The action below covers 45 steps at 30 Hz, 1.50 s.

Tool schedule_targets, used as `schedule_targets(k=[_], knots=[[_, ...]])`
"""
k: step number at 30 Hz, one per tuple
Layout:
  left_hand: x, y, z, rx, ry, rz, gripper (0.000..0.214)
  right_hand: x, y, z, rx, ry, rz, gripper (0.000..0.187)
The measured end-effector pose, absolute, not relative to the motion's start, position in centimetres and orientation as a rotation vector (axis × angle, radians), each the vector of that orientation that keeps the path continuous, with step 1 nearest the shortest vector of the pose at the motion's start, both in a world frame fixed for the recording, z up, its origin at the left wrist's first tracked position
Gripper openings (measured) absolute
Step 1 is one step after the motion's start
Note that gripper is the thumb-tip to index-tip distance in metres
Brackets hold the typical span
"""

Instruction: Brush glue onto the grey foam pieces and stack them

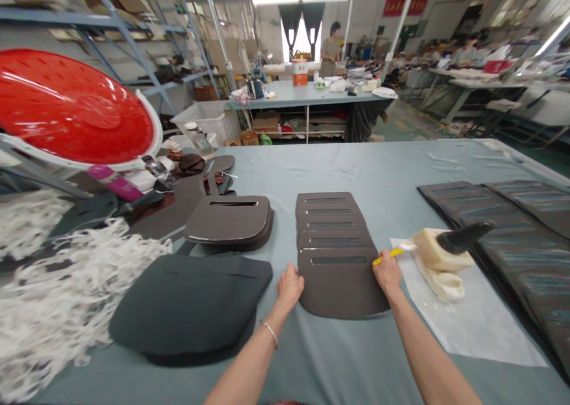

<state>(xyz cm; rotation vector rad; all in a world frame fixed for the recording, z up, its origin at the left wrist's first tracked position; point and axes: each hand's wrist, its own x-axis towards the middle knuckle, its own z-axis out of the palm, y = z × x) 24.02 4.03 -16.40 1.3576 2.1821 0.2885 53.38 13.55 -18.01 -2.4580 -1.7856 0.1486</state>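
Note:
A row of several overlapping dark brown panels (pixel 335 239), each with a slot, lies on the grey table (pixel 383 173). My left hand (pixel 290 285) rests with curled fingers on the left edge of the nearest panel (pixel 341 286). My right hand (pixel 387 272) sits at that panel's right edge, closed round a yellow-handled brush (pixel 395 252). Just right of it stands a cream glue pot (pixel 440 253) with a black spout, on a white sheet (pixel 485 322).
A stack of brown slotted panels (pixel 231 220) and a dark grey stack (pixel 187 304) lie to the left. White shredded strips (pixel 48 298) and a red dish (pixel 71 105) are far left. Glued panels (pixel 516 227) cover the right. A person stands far back.

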Motion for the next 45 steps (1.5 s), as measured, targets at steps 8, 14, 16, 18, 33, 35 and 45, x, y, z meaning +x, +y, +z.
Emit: schedule_targets(k=[8, 14, 16, 18, 33, 35, 45], knots=[[23.9, 2.8, -13.0, 1.507, 2.181, 0.324, 0.024, 53.1, 12.9, -16.6, -2.36, -1.842, -0.056, 0.021], [15.8, -3.8, -10.4, 1.716, 2.633, 0.357, 0.027, 52.8, 10.7, -17.0, -2.052, -1.865, -0.183, 0.023], [12.9, -6.2, -10.2, 1.716, 2.702, 0.198, 0.019, 50.4, 9.5, -17.3, -1.954, -1.854, -0.104, 0.019], [10.9, -7.7, -10.3, 1.733, 2.636, 0.117, 0.019, 46.4, 7.8, -17.4, -1.835, -1.87, 0.053, 0.013], [-1.8, -8.3, -5.4, 0.969, 2.563, 0.477, 0.035, 26.4, 0.0, -17.6, -1.178, -2.121, 0.786, 0.014], [0.9, -7.5, -3.8, 1.06, 2.366, 0.677, 0.038, 27.3, 0.2, -17.3, -1.192, -2.015, 0.884, 0.016], [19.4, -4.8, 8.5, 0.806, 1.102, 0.932, 0.053, 34.8, 2.0, -11.7, -1.162, -1.107, 1.489, 0.037]])
